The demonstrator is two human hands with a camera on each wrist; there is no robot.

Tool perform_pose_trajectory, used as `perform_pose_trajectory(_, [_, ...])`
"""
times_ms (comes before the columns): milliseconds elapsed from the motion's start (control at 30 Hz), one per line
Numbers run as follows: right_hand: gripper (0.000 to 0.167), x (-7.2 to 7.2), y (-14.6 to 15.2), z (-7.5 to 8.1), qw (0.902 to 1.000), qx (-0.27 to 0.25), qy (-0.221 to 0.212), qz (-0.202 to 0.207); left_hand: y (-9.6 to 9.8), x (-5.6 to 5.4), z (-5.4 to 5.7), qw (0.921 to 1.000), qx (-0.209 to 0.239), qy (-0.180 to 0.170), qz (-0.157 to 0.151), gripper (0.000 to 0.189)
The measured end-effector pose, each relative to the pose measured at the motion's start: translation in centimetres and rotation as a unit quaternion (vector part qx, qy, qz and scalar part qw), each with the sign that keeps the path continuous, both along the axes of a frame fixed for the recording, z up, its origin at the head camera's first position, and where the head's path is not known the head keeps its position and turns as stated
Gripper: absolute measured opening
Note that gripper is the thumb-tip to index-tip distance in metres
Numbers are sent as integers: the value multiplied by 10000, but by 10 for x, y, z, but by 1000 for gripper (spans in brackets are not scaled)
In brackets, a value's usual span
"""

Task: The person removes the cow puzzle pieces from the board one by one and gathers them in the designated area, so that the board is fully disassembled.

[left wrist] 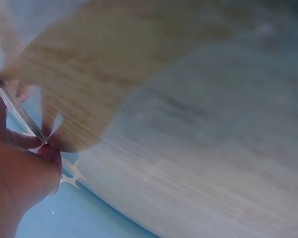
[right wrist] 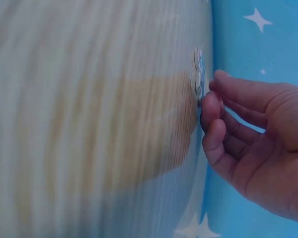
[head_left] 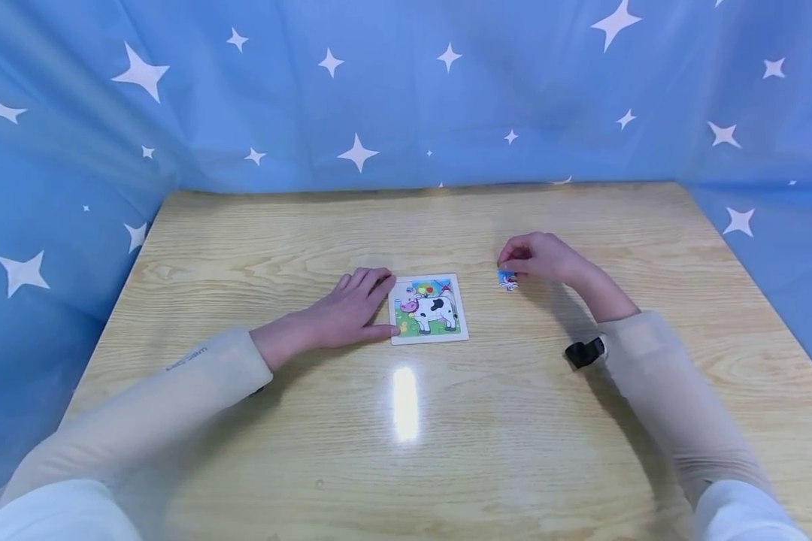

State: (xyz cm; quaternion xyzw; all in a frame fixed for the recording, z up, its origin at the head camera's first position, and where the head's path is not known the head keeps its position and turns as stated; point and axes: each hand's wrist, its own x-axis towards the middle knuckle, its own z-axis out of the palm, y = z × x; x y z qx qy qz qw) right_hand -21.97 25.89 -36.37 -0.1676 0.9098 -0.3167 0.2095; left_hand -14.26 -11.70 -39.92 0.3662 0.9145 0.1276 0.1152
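Observation:
A small jigsaw puzzle (head_left: 436,306) in a white square frame lies on the table, its picture showing a black-and-white cow on green ground. My left hand (head_left: 352,309) grips its left side, the thumb at the near corner and the index finger at the far one. In the left wrist view the frame's thin edge shows between those fingers. Right of the puzzle lies a blue and white puzzle piece (head_left: 507,281). My right hand (head_left: 544,257) pinches at its far edge with curled thumb and index finger, which cover part of it.
The wooden table (head_left: 352,451) reaches back to a blue curtain (head_left: 406,90) with white stars, which also hangs along both sides. A bright light reflection (head_left: 405,404) shows on the tabletop in front of the puzzle. A black wrist device (head_left: 585,352) sits at the right cuff.

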Motion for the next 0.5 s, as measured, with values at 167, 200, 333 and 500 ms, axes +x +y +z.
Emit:
perform_pose_trajectory(167, [13,0,-11,-1,9996,79,177,212,0,-2,-1,10000,-27,-7,-10,94])
perform_pose_trajectory(200, [13,0,-13,-1,9992,106,256,273,0,-2,-1,10000,-34,-9,-8,94])
perform_pose_trajectory(333, [11,1,-22,0,9981,121,468,384,0,-2,-1,10000,-18,-11,-4,94])
perform_pose_trajectory(500, [9,5,-32,1,9975,0,524,473,0,-2,-2,10000,-9,33,-26,93])
